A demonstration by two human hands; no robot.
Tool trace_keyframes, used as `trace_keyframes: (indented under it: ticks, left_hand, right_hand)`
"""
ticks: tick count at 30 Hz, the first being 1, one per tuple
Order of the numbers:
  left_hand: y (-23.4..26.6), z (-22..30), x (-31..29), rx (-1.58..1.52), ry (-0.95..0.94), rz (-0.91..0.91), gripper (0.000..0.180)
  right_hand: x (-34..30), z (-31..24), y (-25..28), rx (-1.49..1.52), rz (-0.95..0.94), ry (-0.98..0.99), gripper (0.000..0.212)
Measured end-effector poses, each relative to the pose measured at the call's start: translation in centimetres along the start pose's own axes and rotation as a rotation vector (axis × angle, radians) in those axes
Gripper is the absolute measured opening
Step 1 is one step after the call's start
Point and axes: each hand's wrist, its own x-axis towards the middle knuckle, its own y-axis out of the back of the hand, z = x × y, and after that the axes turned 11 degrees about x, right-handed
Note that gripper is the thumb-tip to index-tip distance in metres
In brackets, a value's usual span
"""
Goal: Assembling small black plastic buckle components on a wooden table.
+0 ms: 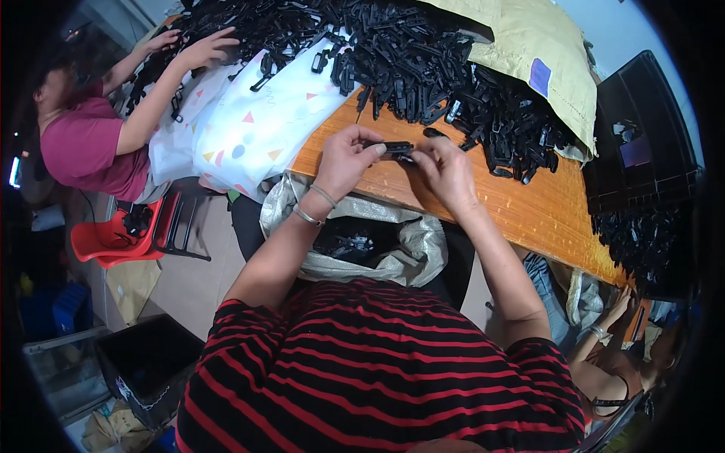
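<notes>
Wooden table [521,202]: left hand [347,157] pinching black piece [396,148]; right hand [448,174] grip obscured, can't tell.

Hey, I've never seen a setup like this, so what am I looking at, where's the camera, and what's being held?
There's no machine: these are a person's bare hands. The single picture comes from a wide fisheye camera on that person's head, looking down, so straight edges bend near the rim. On the wooden table lies a big heap of small black pieces. The left hand has one black piece in its grip; the right hand is at its other end, though whether it pinches too is hard to tell. Below the table edge sits an open woven sack.
</notes>
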Motion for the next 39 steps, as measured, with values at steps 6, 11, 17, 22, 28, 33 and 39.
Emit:
trace_keyframes:
  ticks: [6,11,17,22,28,33,39]
  left_hand:
    - [-2.0,1.0,0.7,-0.059,0.136,-0.138,0.012]
    - [-2.6,-0.2,1.8,0.234,0.007,-0.05,0.011]
    - [-2.8,-0.6,2.3,0.45,-0.005,0.019,0.018]
    - [-2.5,0.5,2.9,0.677,-0.006,-0.021,0.023]
    - [-1.3,1.2,1.6,0.826,0.06,-0.094,0.023]
    - [1.4,0.6,1.4,0.635,-0.029,-0.185,0.022]
    - [-0.3,1.1,6.8,1.028,-0.184,0.35,0.026]
  right_hand:
    - [0.5,1.4,0.3,0.298,-0.14,-0.217,0.012]
    - [0.5,1.2,0.2,0.611,-0.122,-0.517,0.015]
    - [1.1,1.4,-0.1,0.524,-0.154,-0.626,0.019]
    - [1.9,2.9,-0.5,0.386,-0.213,-0.583,0.022]
    - [0.7,3.8,-1.0,0.215,-0.352,-0.492,0.024]
    - [-2.0,0.6,0.1,0.321,-0.407,-0.417,0.02]
    - [3.4,1.6,1.0,-0.424,-0.012,-0.048,0.024]
